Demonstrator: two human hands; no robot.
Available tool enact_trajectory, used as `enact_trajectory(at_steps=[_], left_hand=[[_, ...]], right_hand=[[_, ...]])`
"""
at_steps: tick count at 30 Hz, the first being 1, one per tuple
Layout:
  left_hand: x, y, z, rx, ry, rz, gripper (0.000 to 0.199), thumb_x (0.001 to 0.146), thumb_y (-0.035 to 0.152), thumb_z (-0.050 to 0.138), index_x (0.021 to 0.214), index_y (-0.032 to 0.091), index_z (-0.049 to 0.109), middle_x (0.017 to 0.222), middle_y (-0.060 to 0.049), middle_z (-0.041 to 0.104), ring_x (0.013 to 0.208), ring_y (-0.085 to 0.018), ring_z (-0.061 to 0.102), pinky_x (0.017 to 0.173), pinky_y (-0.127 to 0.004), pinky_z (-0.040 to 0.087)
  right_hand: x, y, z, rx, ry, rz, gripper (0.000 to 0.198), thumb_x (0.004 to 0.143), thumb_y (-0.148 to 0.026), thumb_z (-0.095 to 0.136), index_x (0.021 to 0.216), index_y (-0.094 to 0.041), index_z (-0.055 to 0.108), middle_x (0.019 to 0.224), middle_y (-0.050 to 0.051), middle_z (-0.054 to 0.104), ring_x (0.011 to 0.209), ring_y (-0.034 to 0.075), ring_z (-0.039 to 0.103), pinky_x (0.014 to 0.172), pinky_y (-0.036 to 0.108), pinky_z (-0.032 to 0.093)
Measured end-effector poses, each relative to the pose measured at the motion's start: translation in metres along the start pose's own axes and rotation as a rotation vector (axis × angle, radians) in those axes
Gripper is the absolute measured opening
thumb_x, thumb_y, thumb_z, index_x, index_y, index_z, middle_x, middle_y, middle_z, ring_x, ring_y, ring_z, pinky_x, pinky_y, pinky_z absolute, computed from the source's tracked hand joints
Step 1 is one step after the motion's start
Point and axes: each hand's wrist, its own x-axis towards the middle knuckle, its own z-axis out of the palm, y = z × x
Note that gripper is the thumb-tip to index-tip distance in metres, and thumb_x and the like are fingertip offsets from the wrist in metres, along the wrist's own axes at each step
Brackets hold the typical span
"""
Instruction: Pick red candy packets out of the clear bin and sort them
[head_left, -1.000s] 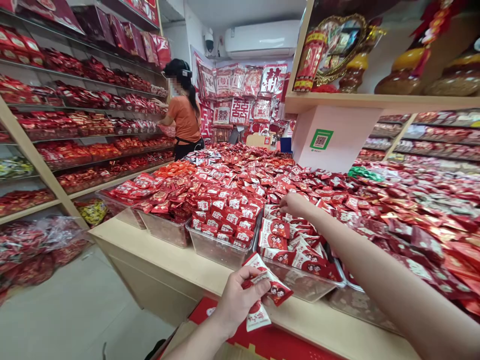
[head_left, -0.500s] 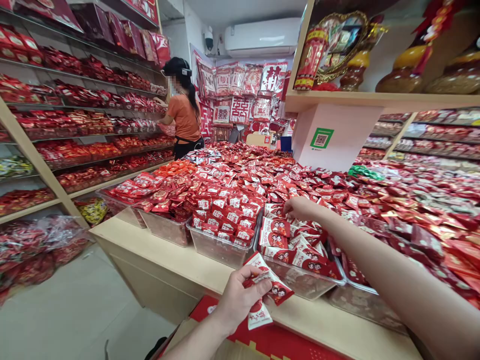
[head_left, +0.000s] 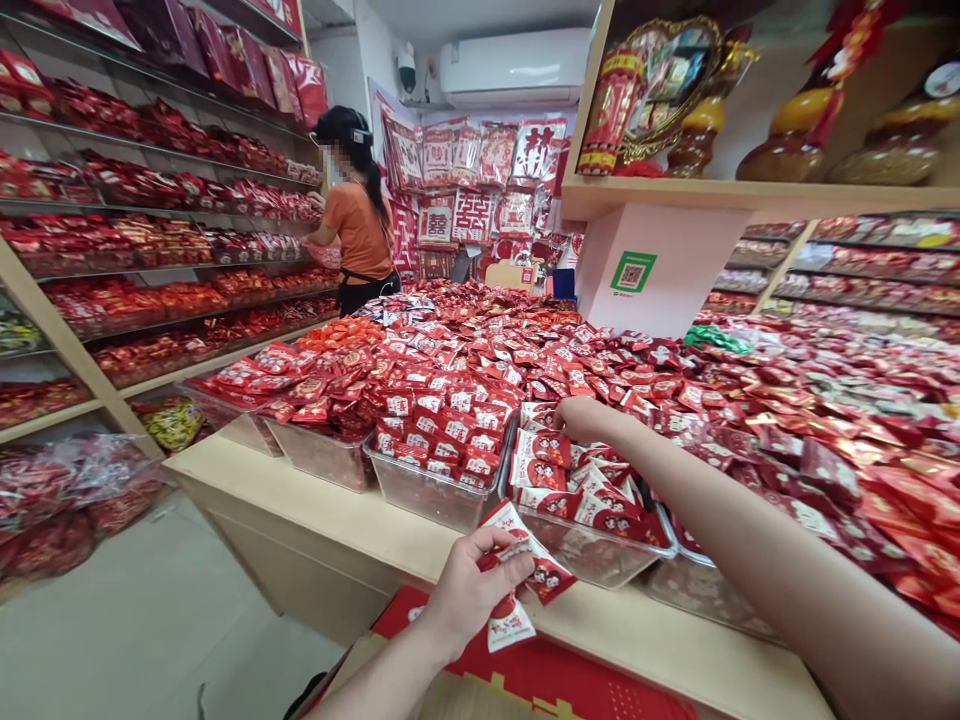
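Head view: in left hand [head_left: 457,590], near side, over the near edge of the surface [head_left: 375,525], two red-and-white packets [head_left: 551,575], crossed one over the other. Pinched between thumb and fingers [head_left: 487,542], narrow grip. Small cartoon figures on the upper one; white end of the lower one below the thumb.

Right arm in from the right, across to right hand [head_left: 589,418], at the far end of a clear bin [head_left: 592,550]. Fingers turned down among loose packets [head_left: 544,460] of the same look; cannot tell whether closed on one, tips partly hidden.

Just beside that bin, to the left: second clear bin [head_left: 427,492], filled with red packets [head_left: 457,430] in rows. Further left along the near edge: two more bins [head_left: 319,457], also full. To the right, partly behind the right forearm: another bin [head_left: 712,592]. Beyond all of these, toward the far side: broad heap [head_left: 517,340] of wrapped packets, mostly red, plus a green bunch [head_left: 716,338] far right.

Below the surface, near: red box [head_left: 592,690]. Far left: person in orange top [head_left: 365,235], facing stocked shelves [head_left: 60,312]. On far wall: red-and-white decorations [head_left: 480,170], under a white air conditioner [head_left: 514,65]. Right, above the heap: wooden shelf [head_left: 750,195] with gourd ornaments [head_left: 784,150].
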Motion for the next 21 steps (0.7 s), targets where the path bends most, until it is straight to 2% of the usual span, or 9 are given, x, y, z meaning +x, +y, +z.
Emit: enact_trajectory(at_steps=[3, 9, 13, 16, 19, 21], left_hand=[[-0.002, 0.002, 0.001, -0.003, 0.007, 0.010, 0.031, 0.063, 0.034, 0.068, 0.076, 0.012, 0.050, 0.066, -0.002, 0.061, 0.054, -0.009, 0.054, 0.052, -0.021, 0.041], [-0.003, 0.005, 0.000, 0.039, 0.015, 0.006, 0.032, 0.064, 0.036, 0.067, 0.078, 0.012, 0.052, 0.068, -0.003, 0.062, 0.053, -0.010, 0.054, 0.048, -0.019, 0.038], [-0.002, 0.003, -0.002, 0.024, 0.009, 0.033, 0.029, 0.064, 0.034, 0.067, 0.075, 0.012, 0.052, 0.065, 0.000, 0.059, 0.054, -0.007, 0.052, 0.051, -0.018, 0.039], [-0.002, 0.001, -0.002, 0.015, -0.010, 0.018, 0.030, 0.064, 0.034, 0.068, 0.076, 0.013, 0.051, 0.065, -0.001, 0.060, 0.053, -0.009, 0.053, 0.050, -0.019, 0.040], [-0.001, 0.000, -0.001, 0.001, -0.027, 0.013, 0.029, 0.064, 0.033, 0.068, 0.076, 0.013, 0.051, 0.065, -0.001, 0.060, 0.054, -0.010, 0.054, 0.051, -0.021, 0.041], [-0.001, 0.000, -0.001, -0.001, -0.030, 0.019, 0.029, 0.064, 0.032, 0.068, 0.075, 0.013, 0.050, 0.067, -0.001, 0.061, 0.055, -0.010, 0.054, 0.053, -0.021, 0.042]], right_hand=[[0.003, -0.004, 0.002, -0.056, -0.022, 0.003, 0.018, 0.079, -0.030, 0.053, 0.083, -0.014, 0.060, 0.085, 0.004, 0.064, 0.080, 0.014, 0.059, 0.074, 0.034, 0.047], [0.007, 0.003, -0.003, -0.061, -0.005, -0.005, 0.020, 0.081, -0.032, 0.051, 0.080, -0.015, 0.060, 0.082, 0.002, 0.063, 0.075, 0.013, 0.058, 0.072, 0.032, 0.047], [0.011, 0.003, -0.003, -0.022, 0.044, 0.004, 0.017, 0.079, -0.030, 0.053, 0.079, -0.015, 0.061, 0.082, 0.003, 0.064, 0.076, 0.014, 0.058, 0.072, 0.033, 0.046], [0.009, 0.004, -0.003, 0.034, 0.092, 0.019, 0.014, 0.074, -0.025, 0.058, 0.084, -0.016, 0.063, 0.086, 0.004, 0.066, 0.079, 0.015, 0.059, 0.068, 0.027, 0.045], [0.000, 0.012, -0.008, 0.085, 0.156, 0.039, 0.019, 0.074, -0.025, 0.056, 0.090, -0.019, 0.063, 0.090, 0.004, 0.067, 0.081, 0.015, 0.059, 0.065, 0.022, 0.042], [-0.009, 0.021, -0.012, 0.103, 0.178, 0.063, 0.018, 0.074, -0.026, 0.055, 0.088, -0.018, 0.064, 0.087, 0.004, 0.068, 0.079, 0.016, 0.060, 0.063, 0.022, 0.041]])
